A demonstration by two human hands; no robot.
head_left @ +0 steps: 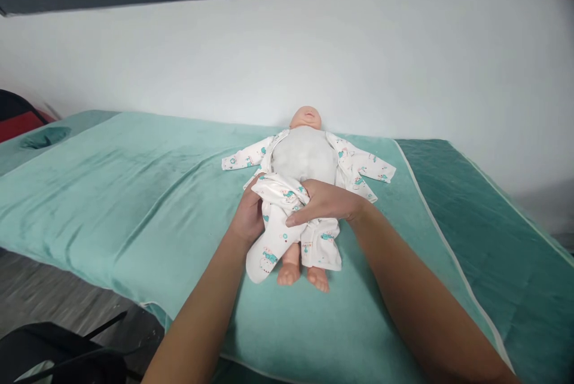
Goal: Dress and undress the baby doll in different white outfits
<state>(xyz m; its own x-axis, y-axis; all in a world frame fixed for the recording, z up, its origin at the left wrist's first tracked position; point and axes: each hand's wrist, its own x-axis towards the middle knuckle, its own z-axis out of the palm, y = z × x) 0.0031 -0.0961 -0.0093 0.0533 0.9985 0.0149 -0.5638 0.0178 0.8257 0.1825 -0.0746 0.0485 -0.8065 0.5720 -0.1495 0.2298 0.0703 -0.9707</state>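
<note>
A baby doll (pixel 305 154) lies on its back on the green bed cover, its head toward the wall and its bare feet toward me. An open printed baby jacket (pixel 359 162) is on it, both sleeves spread out and the pale torso showing. Over the doll's legs, my left hand (pixel 249 213) grips the left side of white printed baby pants (pixel 280 240). My right hand (pixel 323 200) holds the bunched waist from the right, its thumb lying on top of the cloth. One pant leg hangs beside the doll's foot, the other lies over its shin.
The green cover (pixel 134 180) spreads over a bed along a white wall (pixel 287 55). A darker green sheet (pixel 502 216) lies at the right. A black chair or bag (pixel 58 348) stands on the floor at lower left.
</note>
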